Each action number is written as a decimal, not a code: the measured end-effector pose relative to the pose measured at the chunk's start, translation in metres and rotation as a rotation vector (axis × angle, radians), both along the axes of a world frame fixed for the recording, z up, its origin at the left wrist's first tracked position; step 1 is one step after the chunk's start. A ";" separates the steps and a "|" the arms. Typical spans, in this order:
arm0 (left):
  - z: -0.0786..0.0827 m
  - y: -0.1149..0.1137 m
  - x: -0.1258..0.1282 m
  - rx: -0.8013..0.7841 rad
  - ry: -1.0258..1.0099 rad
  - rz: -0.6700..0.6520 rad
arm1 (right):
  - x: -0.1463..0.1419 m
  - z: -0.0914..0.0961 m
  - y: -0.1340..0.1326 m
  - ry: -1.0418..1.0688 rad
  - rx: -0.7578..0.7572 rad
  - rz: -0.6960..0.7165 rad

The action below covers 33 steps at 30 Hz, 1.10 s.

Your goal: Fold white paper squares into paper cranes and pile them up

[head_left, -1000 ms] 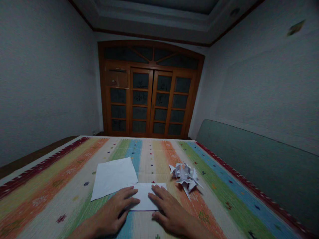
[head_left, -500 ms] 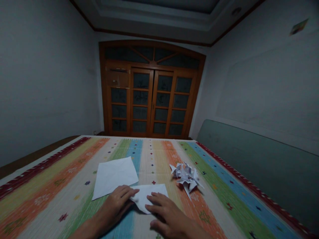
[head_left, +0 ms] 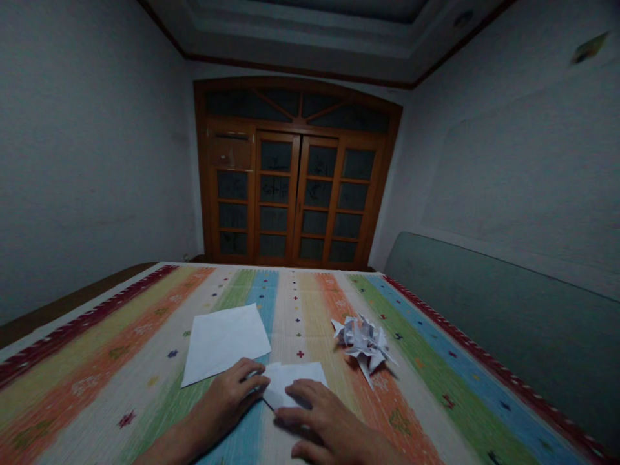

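A small white sheet of paper (head_left: 300, 374), partly folded, lies in front of me on the striped cloth. At its left side my left hand (head_left: 239, 391) has its fingers closed on the paper's edge. My right hand (head_left: 322, 413) rests over the near right part of the sheet, its fingers apart and pressing lightly on it. Between the two hands, one flap stands slightly raised with a dark shadow under its edge. My hands cover much of the sheet's near side.
Beyond my left hand lies a stack or sheet of square white paper (head_left: 225, 342). Several folded paper pieces (head_left: 363, 342) sit in a heap to the right. A striped tablecloth (head_left: 159, 336) covers the table, and a pale green bench back (head_left: 484, 290) stands along its right side.
The left part of the small sheet has been folded over toward the right. My left fingers have shifted slightly, and my right fingers have moved left over the paper.
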<state>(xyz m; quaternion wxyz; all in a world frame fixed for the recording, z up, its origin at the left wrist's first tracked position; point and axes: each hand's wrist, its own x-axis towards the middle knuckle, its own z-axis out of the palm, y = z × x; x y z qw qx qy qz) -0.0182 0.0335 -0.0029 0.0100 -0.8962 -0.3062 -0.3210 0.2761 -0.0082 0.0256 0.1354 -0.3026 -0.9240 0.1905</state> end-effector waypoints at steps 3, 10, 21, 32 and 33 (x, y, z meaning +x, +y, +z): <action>0.000 0.000 -0.003 -0.009 0.085 -0.032 | 0.002 -0.001 -0.002 0.000 -0.006 -0.037; 0.011 -0.011 -0.008 -0.199 0.285 -0.094 | 0.003 0.000 0.003 -0.005 0.002 0.056; 0.007 -0.020 0.000 -0.186 0.317 -0.074 | -0.001 0.006 0.000 -0.003 -0.073 0.050; 0.002 -0.012 0.011 -0.200 0.241 -0.029 | -0.005 0.014 -0.004 -0.013 -0.040 0.043; 0.003 -0.012 0.012 -0.200 0.241 -0.041 | -0.005 0.014 -0.004 -0.015 -0.030 0.043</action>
